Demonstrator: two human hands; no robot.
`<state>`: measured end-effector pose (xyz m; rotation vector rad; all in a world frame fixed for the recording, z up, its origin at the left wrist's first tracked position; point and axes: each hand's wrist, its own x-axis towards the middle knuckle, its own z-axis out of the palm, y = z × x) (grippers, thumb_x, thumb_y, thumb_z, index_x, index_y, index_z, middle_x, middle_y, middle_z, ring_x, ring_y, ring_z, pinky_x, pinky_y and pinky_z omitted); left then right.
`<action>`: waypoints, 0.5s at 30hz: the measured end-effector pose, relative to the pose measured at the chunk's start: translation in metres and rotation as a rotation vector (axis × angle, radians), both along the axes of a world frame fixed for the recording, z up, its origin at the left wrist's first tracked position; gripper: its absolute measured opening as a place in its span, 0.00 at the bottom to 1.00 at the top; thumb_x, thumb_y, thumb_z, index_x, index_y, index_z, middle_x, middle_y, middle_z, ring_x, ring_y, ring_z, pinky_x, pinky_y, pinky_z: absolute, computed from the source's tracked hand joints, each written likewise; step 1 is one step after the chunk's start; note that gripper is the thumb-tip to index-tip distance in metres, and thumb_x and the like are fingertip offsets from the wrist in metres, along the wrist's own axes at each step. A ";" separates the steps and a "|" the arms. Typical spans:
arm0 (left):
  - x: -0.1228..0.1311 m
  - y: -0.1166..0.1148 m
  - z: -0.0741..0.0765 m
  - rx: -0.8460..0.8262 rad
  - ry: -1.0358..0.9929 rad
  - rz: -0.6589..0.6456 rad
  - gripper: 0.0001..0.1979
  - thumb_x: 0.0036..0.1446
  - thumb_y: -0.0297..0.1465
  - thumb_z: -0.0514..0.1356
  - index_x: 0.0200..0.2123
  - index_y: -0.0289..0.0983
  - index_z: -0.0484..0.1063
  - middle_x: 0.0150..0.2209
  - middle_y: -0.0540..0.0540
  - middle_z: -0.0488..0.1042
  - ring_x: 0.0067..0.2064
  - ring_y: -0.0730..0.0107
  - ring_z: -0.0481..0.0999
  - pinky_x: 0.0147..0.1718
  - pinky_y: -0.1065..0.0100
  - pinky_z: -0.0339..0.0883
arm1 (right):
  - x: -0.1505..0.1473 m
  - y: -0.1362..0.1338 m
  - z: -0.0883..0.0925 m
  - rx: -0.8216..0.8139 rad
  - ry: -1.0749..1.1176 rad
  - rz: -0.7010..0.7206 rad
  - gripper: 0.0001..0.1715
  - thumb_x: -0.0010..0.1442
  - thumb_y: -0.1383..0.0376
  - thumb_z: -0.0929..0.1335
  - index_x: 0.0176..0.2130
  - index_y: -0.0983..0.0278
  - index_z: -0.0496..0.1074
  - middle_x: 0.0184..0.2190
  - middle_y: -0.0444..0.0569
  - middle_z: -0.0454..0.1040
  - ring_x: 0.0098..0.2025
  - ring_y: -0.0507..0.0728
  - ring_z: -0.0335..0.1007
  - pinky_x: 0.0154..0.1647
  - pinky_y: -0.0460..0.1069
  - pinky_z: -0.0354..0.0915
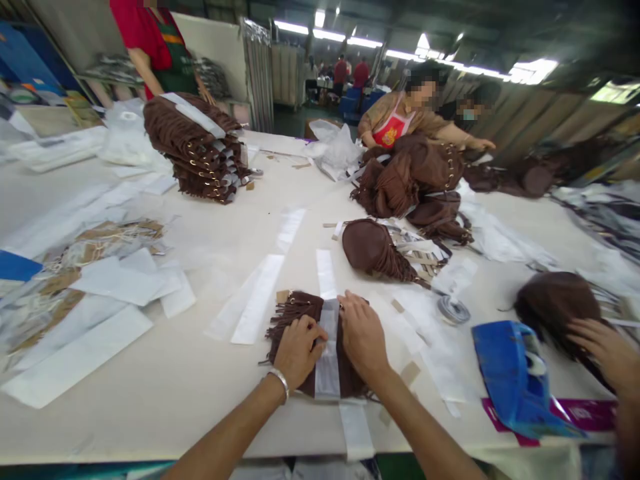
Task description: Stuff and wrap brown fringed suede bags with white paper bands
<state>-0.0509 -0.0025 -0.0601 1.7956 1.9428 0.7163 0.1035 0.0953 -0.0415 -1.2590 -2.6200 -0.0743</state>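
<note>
Head view: the left hand (300, 350) curls over a brown fringed bag (300, 307) on the bench (200, 393), thumb at a pale strip (328, 367); whether it pinches anything, I cannot tell. Across the strip, the right hand (364, 337) lies open, fingers extended on the bag.

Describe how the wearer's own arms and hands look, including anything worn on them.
The left hand and right hand are both ungloved. A silvery, narrow bracelet circles the left wrist; the right wrist is unadorned. No sleeves show on either forearm, and I can't make out any markings.
</note>
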 end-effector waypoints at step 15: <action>0.002 -0.003 -0.001 0.025 0.028 -0.011 0.06 0.58 0.30 0.60 0.39 0.43 0.73 0.44 0.48 0.67 0.47 0.62 0.66 0.46 0.62 0.59 | 0.007 -0.058 -0.036 -0.002 -0.019 0.013 0.32 0.67 0.58 0.60 0.65 0.66 0.55 0.67 0.58 0.52 0.69 0.66 0.44 0.64 0.63 0.49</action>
